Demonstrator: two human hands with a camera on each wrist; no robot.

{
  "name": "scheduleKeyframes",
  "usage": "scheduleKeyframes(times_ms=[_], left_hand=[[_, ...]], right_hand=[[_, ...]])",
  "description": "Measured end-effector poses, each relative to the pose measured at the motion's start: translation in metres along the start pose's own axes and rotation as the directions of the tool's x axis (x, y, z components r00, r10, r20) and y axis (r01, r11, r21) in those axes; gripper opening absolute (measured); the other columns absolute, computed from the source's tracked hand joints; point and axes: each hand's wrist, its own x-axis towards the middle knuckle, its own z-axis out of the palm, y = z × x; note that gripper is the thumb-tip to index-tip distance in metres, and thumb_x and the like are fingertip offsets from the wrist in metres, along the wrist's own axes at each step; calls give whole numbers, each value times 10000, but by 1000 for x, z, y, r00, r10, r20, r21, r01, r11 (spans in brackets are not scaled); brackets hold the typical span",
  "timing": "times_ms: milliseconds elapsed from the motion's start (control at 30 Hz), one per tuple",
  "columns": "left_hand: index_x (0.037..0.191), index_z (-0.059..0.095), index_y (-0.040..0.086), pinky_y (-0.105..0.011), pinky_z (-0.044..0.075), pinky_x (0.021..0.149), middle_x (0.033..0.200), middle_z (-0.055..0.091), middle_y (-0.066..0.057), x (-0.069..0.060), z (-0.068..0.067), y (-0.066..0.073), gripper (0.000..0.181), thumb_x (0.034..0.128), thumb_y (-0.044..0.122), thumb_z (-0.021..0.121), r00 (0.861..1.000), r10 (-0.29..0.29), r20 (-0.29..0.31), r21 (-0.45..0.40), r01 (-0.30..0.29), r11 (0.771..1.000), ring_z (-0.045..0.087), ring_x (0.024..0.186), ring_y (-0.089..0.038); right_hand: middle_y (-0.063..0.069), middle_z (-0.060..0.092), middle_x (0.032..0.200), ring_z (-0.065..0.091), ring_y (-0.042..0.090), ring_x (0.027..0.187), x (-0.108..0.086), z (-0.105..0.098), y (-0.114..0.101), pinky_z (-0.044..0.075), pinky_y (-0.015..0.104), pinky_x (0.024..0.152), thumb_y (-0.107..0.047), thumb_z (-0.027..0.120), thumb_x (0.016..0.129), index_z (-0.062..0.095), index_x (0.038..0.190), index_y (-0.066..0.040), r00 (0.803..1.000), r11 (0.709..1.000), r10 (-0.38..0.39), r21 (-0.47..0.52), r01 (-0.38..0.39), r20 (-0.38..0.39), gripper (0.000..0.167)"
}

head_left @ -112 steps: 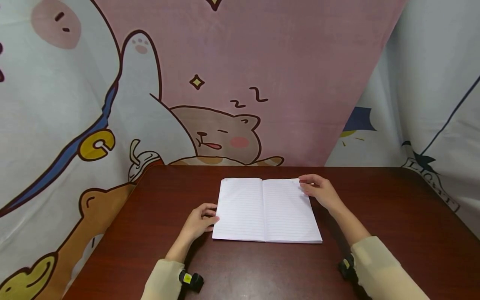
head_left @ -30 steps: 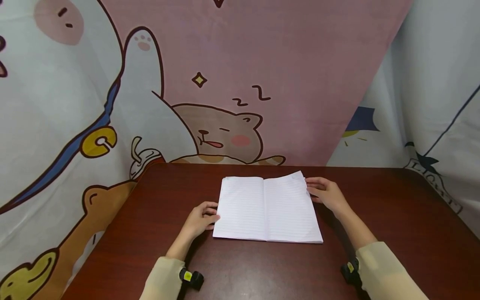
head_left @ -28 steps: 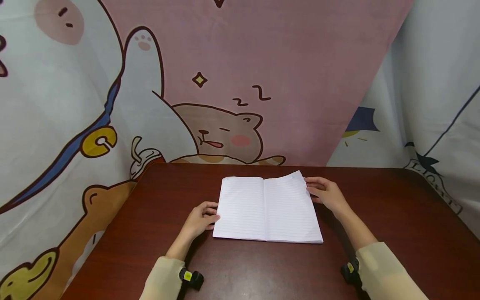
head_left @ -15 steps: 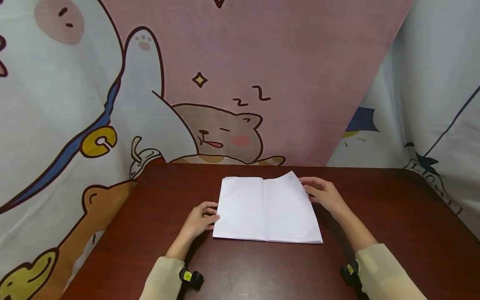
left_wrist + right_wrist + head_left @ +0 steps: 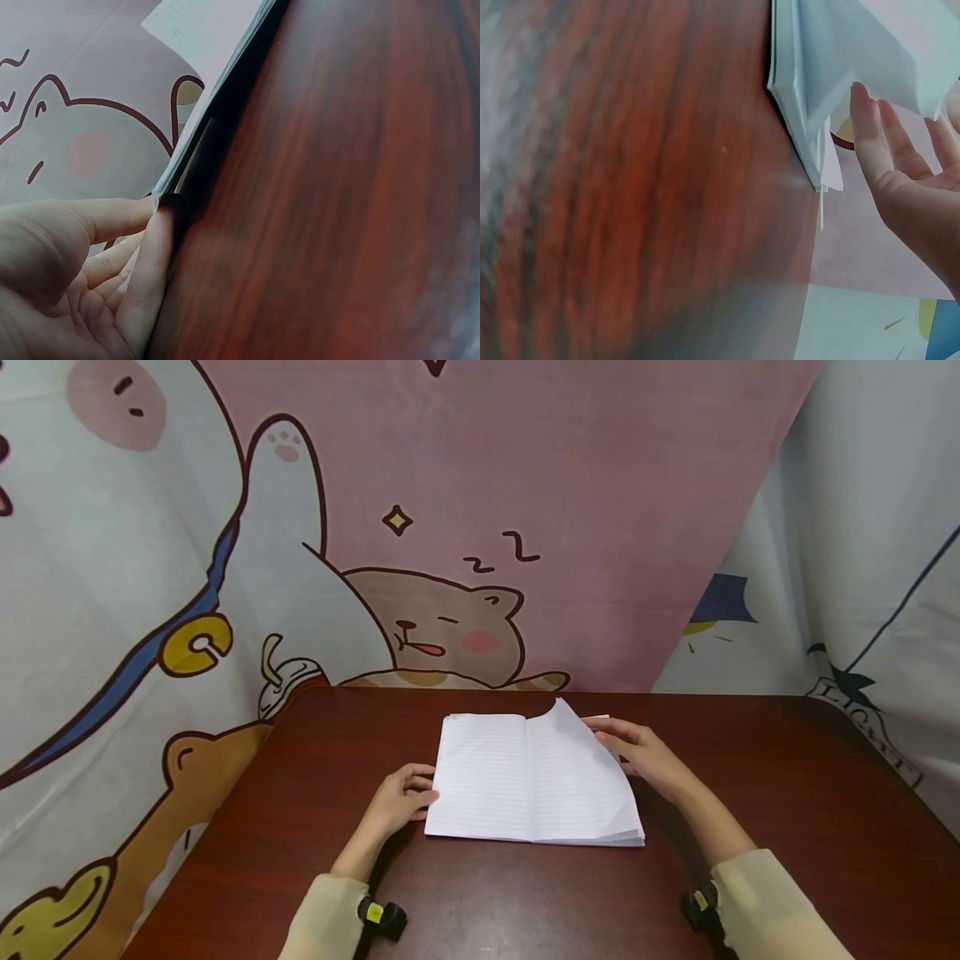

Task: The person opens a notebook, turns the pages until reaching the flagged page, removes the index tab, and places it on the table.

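Note:
An open lined notebook (image 5: 483,777) lies on the dark red-brown table. At its left edge my left hand (image 5: 397,802) pinches the notebook between thumb and fingers; the left wrist view shows the thumb (image 5: 124,217) meeting a finger at the paper's edge. The right-hand page (image 5: 573,768) is lifted, its far corner curling up and leftward. Behind that raised page sits my right hand (image 5: 648,756). In the right wrist view its fairly straight fingers (image 5: 874,139) touch the underside of the bent page (image 5: 885,52). The right thumb is hard to make out there.
The wooden table (image 5: 480,902) extends around the notebook on all sides. A printed cloth (image 5: 600,527) with cartoon animals hangs along the table's far side and left. Each wrist wears a small black camera, such as the left one (image 5: 384,920).
The right-hand page's far corner has risen and shifted left, its edge curving more. My right hand has moved slightly leftward with it. The left hand stays at the notebook's left edge.

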Motion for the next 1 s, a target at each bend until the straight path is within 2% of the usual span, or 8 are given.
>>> scheduleKeyframes(times_ms=[267,433,633,867,1000], left_hand=[[1266,624,31,-366,608,674,1083,678,-169,-1,0,0,368,908,46,702,1000,7,-3,3,-7,1000,639,799,-165],[1267,624,30,-361,609,681,1085,677,-170,-1,0,-1,362,913,44,696,1000,7,-2,2,-7,1000,640,802,-162],[1258,626,26,-338,606,679,1072,682,-165,1,0,-3,356,908,34,693,1000,11,-5,3,-11,1000,641,799,-149],[1252,628,24,-341,607,680,1067,687,-164,1,0,-3,354,904,31,693,1000,19,-6,0,-19,1000,647,799,-149],[1255,629,28,-348,608,684,1074,684,-168,1,0,-3,356,906,35,694,1000,18,-7,4,-18,1000,648,804,-153]], right_hand=[[196,418,1538,529,282,1237,2,5,0,544,477,946,-272,567,1020,487,1464,-90,996,999,-2,35,-1,87,486],[164,372,1573,495,236,1275,5,12,1,526,473,981,-246,602,1001,475,1470,-93,992,997,8,70,-17,125,510],[164,358,1581,486,328,1332,7,18,-1,540,486,978,-269,636,982,461,1480,-111,991,996,31,74,-42,133,550],[190,349,1577,456,410,1369,7,20,-2,526,533,990,-303,646,974,437,1482,-81,994,997,49,59,-55,98,592],[223,367,1550,474,420,1348,7,20,0,536,500,987,-277,636,979,397,1485,-44,997,999,24,28,-26,68,606]])
